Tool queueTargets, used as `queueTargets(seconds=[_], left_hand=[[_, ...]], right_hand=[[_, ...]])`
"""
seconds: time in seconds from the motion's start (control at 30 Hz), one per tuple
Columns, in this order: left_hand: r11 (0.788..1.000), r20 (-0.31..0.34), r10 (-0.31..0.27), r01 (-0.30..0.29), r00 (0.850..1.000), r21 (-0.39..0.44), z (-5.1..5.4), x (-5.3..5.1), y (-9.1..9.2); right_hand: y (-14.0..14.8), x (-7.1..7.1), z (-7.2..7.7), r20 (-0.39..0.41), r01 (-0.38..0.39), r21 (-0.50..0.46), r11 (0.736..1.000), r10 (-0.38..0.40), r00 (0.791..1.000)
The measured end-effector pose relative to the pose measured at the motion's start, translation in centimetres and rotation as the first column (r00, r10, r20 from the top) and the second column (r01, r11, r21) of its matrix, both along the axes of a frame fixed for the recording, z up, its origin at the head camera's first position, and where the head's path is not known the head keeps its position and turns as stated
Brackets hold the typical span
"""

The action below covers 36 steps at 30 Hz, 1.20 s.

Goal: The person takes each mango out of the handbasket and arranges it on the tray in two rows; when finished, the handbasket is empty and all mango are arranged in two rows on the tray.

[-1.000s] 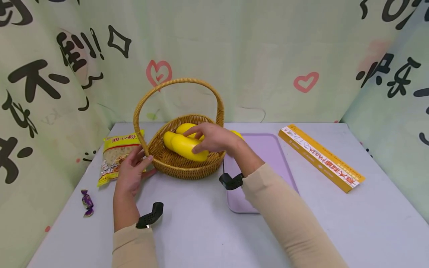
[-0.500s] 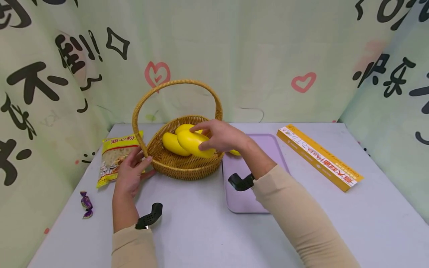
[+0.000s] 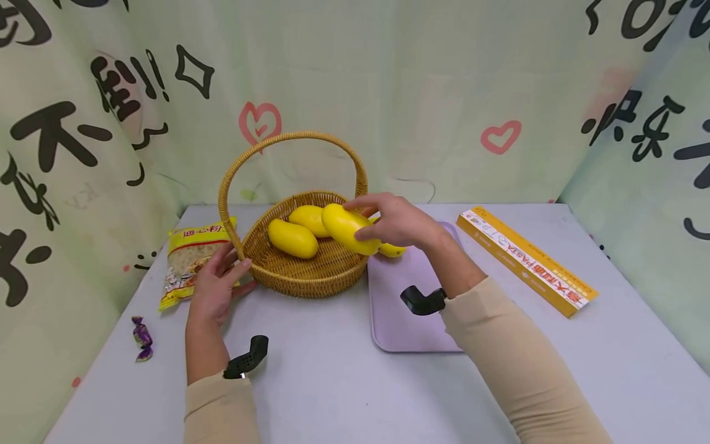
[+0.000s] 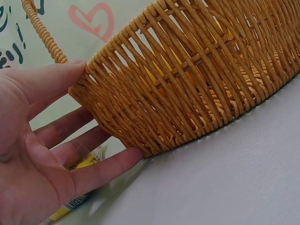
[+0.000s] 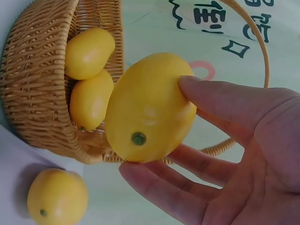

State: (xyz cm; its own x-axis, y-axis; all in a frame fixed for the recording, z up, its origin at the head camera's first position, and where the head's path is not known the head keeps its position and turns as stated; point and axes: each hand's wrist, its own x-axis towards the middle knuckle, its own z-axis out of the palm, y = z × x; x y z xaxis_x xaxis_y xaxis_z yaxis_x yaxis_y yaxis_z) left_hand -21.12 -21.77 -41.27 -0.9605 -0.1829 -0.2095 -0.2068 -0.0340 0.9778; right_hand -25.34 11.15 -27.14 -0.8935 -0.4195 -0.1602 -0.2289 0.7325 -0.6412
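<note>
My right hand [image 3: 398, 221] pinches a yellow mango [image 3: 345, 227] between thumb and fingers, over the right rim of the wicker basket [image 3: 310, 287]. In the right wrist view the held mango [image 5: 150, 107] shows its green stem end. Two more mangoes lie inside the basket, a front mango [image 3: 292, 239] and a rear mango [image 3: 308, 219]. Another mango [image 3: 392, 250] sits on the lilac tray [image 3: 413, 314], partly hidden by the right hand. My left hand [image 3: 217, 285] holds the basket's left end, its thumb on the rim in the left wrist view.
A yellow pasta bag [image 3: 185, 262] lies behind the left hand. A purple wrapped candy [image 3: 142, 339] is near the left table edge. On the right rests a long orange pasta box [image 3: 527, 262]. The basket's tall handle [image 3: 294, 135] arches above it.
My right hand has lifted a mango off the others and moved it rightward to the basket's right rim. The left hand stays on the basket.
</note>
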Motion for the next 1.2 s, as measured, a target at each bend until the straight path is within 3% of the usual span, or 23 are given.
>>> queueTargets(seconds=[0.57,0.73,1.2], left_hand=[[1.000,0.008,-0.004,0.004,1.000,-0.005,0.2,-0.1,0.0],[1.000,0.009,-0.007,0.007,1.000,-0.010,0.1,0.0,-0.1],[1.000,-0.007,0.000,0.000,1.000,-0.001,0.0,0.0,0.1]], right_hand=[[3.6,0.4,0.3,0.037,0.110,-0.028,0.994,-0.109,0.993],[4.2,0.7,0.4,0.015,0.154,-0.003,0.988,-0.154,0.988],[7.0,0.6,-0.5,-0.017,0.298,0.047,0.954,-0.297,0.955]])
